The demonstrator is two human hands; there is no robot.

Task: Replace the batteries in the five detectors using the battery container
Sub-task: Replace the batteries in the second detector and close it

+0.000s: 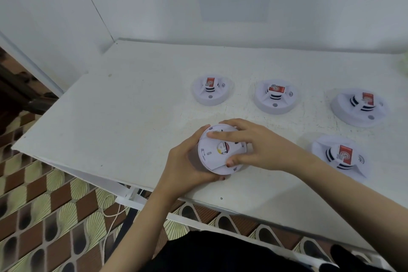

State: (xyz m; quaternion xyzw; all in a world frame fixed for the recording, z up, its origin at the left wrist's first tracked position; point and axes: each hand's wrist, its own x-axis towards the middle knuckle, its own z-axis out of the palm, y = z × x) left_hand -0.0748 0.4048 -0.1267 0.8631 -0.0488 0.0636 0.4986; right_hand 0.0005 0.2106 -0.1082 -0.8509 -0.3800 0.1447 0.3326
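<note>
A round white detector [215, 153] is held just above the white table [132, 121], tilted with its flat back plate facing me. My left hand [185, 168] grips its left and lower rim. My right hand [254, 146] lies across the back plate, fingers spread over the top and thumb on the lower right edge. Several other white detectors stand face up on the table, each with a red label: one at the back centre [210, 89], one to its right [276, 96], one at the far right [359, 107], and one at the near right [341, 154]. No battery container is visible.
White walls close in the table at the back and left. The table's near edge runs diagonally past my arms. Below it lies a patterned brown tile floor [44, 216] with a white cable [110, 218]. A blurred pale green object [404, 64] peeks in at the right edge.
</note>
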